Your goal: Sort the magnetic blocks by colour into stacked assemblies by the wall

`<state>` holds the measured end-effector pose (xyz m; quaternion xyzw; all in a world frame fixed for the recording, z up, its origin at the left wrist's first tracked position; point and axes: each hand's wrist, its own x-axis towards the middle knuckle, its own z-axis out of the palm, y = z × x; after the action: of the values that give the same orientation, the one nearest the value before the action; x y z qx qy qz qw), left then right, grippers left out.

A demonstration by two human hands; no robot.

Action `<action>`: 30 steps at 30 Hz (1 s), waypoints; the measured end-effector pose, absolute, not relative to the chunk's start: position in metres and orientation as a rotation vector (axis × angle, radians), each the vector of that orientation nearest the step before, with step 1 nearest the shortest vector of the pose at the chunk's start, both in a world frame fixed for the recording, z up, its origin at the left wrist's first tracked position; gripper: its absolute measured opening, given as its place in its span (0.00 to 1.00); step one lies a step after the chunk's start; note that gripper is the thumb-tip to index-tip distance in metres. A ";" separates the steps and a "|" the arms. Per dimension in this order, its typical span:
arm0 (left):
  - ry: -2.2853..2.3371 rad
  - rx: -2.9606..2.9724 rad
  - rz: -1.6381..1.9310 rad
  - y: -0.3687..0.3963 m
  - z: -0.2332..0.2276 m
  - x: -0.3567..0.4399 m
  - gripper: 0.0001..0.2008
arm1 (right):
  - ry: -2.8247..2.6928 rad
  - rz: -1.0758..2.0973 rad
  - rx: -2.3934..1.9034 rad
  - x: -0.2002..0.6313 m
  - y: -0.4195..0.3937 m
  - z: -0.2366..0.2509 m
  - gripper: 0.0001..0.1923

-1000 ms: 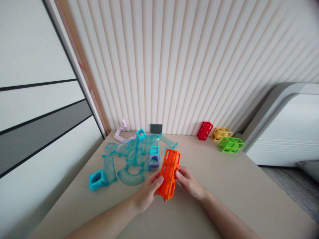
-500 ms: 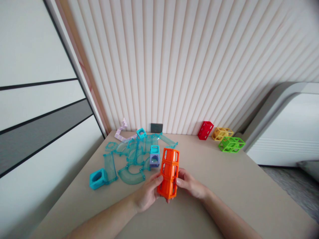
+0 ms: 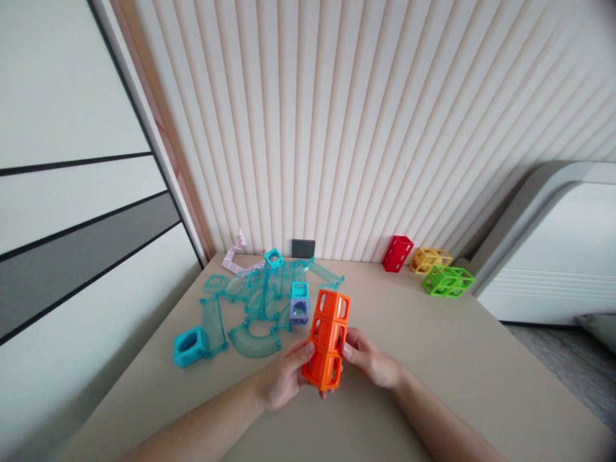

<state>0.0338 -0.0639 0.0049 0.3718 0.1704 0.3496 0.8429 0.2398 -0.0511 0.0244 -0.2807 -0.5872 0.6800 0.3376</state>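
Between my hands is a stack of orange toy blocks (image 3: 328, 339), hollow cubes with windowed sides joined end to end and leaning a little to the right. My left hand (image 3: 287, 375) grips its lower part, thumb on the near face and fingertips showing beneath. At the stack's right side, my right hand (image 3: 366, 354) is closed on the middle with thumb and fingers. Just beyond stands a lilac cube (image 3: 299, 312) with a turquoise cube (image 3: 299, 290) against it.
Clear teal track pieces (image 3: 255, 337) spread over the table's left half, with a turquoise block (image 3: 187, 346) at their near left. A lilac jointed piece (image 3: 233, 256) lies behind. Red (image 3: 398, 253), yellow (image 3: 430, 259) and green blocks (image 3: 448, 281) stand back right by the wall.
The orange stack has tilted further, its top moving right and its base slightly left. Both hands keep hold of it, almost in the same place.
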 end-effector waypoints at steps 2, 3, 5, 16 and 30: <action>0.366 0.789 0.728 -0.064 0.005 0.033 0.25 | -1.572 1.733 -0.735 0.240 -0.052 0.027 0.33; 0.369 0.791 0.723 -0.064 0.004 0.033 0.25 | -1.600 1.712 -0.733 0.240 -0.052 0.028 0.33; 0.378 0.794 0.718 -0.063 0.002 0.032 0.24 | -1.660 1.671 -0.727 0.241 -0.052 0.029 0.33; 0.436 0.846 0.767 -0.059 -0.005 0.030 0.25 | -1.739 1.560 -0.743 0.237 -0.052 0.032 0.29; 0.714 1.202 1.098 -0.058 0.006 0.040 0.23 | -1.839 1.016 -0.906 0.236 -0.042 0.020 0.28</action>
<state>0.0405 -0.0580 0.0060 0.5249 0.3118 0.4795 0.6303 0.2359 -0.0422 0.0204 -0.3606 -0.7318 0.4041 0.4138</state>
